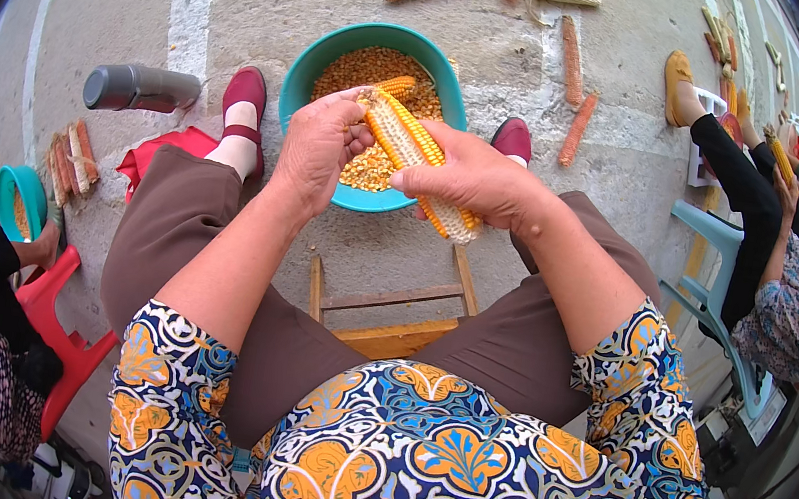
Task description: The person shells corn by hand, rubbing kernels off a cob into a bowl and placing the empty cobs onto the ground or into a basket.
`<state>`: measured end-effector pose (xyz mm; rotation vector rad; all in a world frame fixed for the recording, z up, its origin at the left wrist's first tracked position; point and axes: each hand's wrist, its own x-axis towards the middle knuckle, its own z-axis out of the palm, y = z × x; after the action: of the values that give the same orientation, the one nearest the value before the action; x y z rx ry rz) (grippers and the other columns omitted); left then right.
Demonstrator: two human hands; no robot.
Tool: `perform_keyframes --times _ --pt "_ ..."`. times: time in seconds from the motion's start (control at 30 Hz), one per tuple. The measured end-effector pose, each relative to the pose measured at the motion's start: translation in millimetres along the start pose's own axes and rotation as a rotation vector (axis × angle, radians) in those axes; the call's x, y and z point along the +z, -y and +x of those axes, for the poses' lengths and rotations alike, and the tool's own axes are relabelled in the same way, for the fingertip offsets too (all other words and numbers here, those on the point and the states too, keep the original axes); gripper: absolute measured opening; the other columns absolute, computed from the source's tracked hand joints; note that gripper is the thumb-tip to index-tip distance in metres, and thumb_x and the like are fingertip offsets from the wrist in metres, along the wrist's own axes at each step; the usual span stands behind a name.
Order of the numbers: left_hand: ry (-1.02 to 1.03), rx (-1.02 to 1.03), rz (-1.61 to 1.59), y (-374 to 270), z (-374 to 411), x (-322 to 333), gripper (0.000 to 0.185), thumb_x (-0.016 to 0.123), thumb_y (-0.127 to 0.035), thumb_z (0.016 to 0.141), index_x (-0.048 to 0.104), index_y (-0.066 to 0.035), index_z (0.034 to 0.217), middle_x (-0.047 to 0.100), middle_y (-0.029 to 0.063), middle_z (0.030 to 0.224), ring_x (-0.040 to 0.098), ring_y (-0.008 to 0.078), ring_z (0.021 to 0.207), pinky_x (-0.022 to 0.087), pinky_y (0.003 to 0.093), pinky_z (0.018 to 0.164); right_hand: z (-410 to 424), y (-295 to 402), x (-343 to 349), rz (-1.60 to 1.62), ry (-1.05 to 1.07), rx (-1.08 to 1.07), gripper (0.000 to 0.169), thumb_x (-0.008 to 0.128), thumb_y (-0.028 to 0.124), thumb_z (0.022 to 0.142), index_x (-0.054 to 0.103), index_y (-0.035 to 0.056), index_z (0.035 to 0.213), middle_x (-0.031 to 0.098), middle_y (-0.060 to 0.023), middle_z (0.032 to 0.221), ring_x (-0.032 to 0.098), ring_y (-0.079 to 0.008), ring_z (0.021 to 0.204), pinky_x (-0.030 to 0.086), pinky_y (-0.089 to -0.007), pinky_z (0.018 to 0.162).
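My right hand [481, 177] is wrapped around a dried ear of yellow corn [400, 128], its thumb lying across the cob. Part of the ear is stripped to pale cob, while rows of kernels stay on along its sides. At the ear's upper end, my left hand [319, 140] pinches the tip, with the other fingers curled. Both hands are over a teal plastic basin [302, 70] on the ground between my feet. Loose corn kernels [368, 170] lie in it. Another yellow ear [396, 85] shows behind the held one, partly hidden.
A grey flask [142, 90] lies left of my foot, near a pile of bare cobs [73, 157] and red cloth [162, 154]. Reddish cobs [573, 60] are scattered ahead. A wooden stool [392, 302] is beneath me. People sit on both sides; the right one [790, 301] holds corn.
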<state>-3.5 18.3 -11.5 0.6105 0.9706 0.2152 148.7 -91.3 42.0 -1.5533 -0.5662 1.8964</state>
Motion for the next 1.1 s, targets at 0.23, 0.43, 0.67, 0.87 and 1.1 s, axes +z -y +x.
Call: perform_keyframes --times 0.23,0.43,0.67,0.87,1.1 --pt "-0.003 0.012 0.066 0 -4 3 0.034 0.048 -0.006 0.089 0.051 0.002 0.122 0.059 0.001 0.095 0.054 0.0052 0.074 0.046 0.0179 0.069 6 -21 -1 -0.506 -0.216 -0.17 0.047 0.07 0.021 0.074 0.048 -0.0004 0.11 0.062 -0.0208 0.096 0.063 -0.0323 0.092 0.049 -0.0395 0.078" --pt "-0.016 0.008 0.069 1 -7 9 0.032 0.053 -0.01 0.089 0.053 0.002 0.118 0.06 -0.001 0.091 0.054 0.0039 0.068 0.045 0.0176 0.066 5 -14 4 -0.822 -0.295 -0.121 0.048 0.064 0.014 0.075 0.039 0.0019 0.113 0.061 -0.0261 0.095 0.06 -0.0407 0.091 0.049 -0.0471 0.077" --pt "-0.052 -0.007 0.104 5 -5 5 0.015 0.055 -0.011 0.088 0.061 -0.002 0.097 0.06 -0.0017 0.085 0.053 0.0033 0.065 0.044 0.0167 0.062 2 -18 9 -1.01 -0.389 -0.21 0.048 0.06 0.01 0.076 0.038 0.0031 0.119 0.059 -0.0243 0.097 0.061 -0.0401 0.088 0.05 -0.047 0.075" --pt "-0.064 -0.041 0.144 8 -3 2 0.011 0.053 -0.007 0.086 0.062 -0.002 0.089 0.06 -0.0008 0.078 0.051 0.0041 0.061 0.043 0.017 0.058 -1 -22 19 -1.148 -0.399 -0.215 0.048 0.055 0.004 0.078 0.037 0.0016 0.123 0.057 -0.0231 0.092 0.061 -0.0388 0.083 0.051 -0.0459 0.069" --pt "-0.078 -0.013 0.201 14 -2 2 0.015 0.045 0.0 0.082 0.059 0.002 0.087 0.055 0.0005 0.072 0.047 0.0073 0.057 0.039 0.019 0.054 -3 -23 23 -1.149 -0.403 -0.265 0.049 0.055 0.003 0.077 0.036 0.0003 0.122 0.056 -0.0244 0.09 0.061 -0.0396 0.081 0.051 -0.047 0.068"
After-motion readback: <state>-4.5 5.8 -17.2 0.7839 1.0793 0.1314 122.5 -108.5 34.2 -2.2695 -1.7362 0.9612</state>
